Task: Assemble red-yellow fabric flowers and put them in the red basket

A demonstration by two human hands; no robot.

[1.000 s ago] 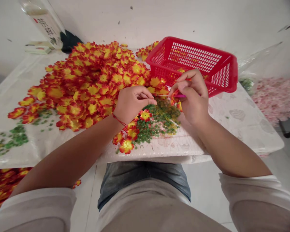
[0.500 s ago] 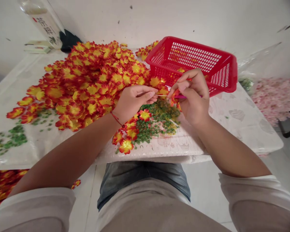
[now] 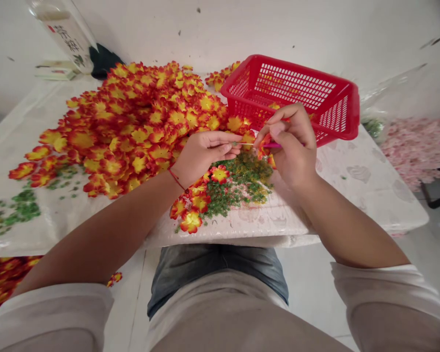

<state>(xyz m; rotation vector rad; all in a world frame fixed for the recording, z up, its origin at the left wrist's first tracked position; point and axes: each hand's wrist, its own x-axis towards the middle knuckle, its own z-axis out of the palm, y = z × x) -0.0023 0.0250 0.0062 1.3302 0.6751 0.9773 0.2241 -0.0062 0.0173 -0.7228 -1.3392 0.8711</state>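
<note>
My left hand is pinched closed on a tiny green piece at the tip of a thin needle. My right hand is closed on a pink-handled tool that carries the needle, with red-and-orange cloth petals strung against its fingers. Both hands hover over a heap of small green flower centres near the table's front edge. A big pile of orange-and-yellow cloth flowers lies just left of my left hand.
A red plastic basket stands behind my right hand. A bottle and a dark object stand at the back left. Green bits lie at the left. Pink flowers sit off the table's right; more orange flowers lie low left.
My left fingers have slid a little right along the needle toward my right hand. The right hand has stayed nearly still.
</note>
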